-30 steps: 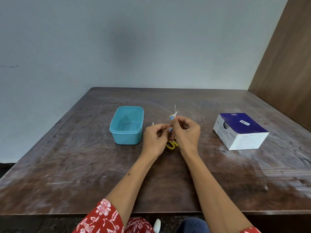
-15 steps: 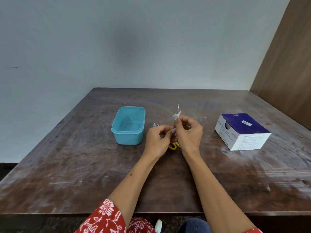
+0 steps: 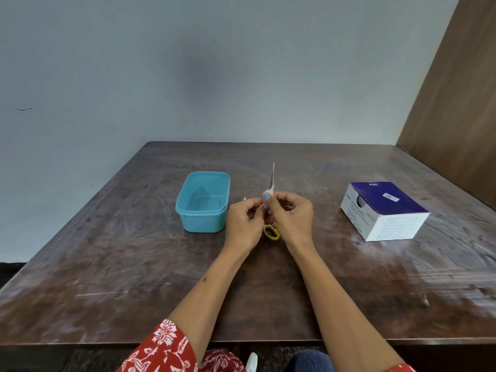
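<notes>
Mid-tear on a small white sachet (image 3: 269,194). Held in the air above the surface (image 3: 134,277), just over the yellow scissors (image 3: 271,232), between the blue tub (image 3: 204,223) and the swab box (image 3: 386,210).

Pinched from both sides:
- left hand (image 3: 245,221): thumb and forefinger closed on the near-left edge
- right hand (image 3: 292,218): fingers curled, tips clamped on the top corner

Nothing else gripped in either hand. Thin strip (image 3: 273,174) sticking up from the top edge, probably a part-torn seam. Cannot tell whether fully detached.

To finish the tear cleanly, probably:
- Pinch tight against the tear line on both sides, no slack between.
- Pull sideways along the seam, not straight up, to avoid ripping through the pad inside.
- Slow down near the end, to get the strip off in one piece.
- Grip by the edges only, no squeezing the middle; likely wet inside.
- Stay low over the surface and close to the tub. Open top, plausible drop spot for the scrap, but only a guess.
- Leave the scissors alone unless stuck on the seam.
</notes>
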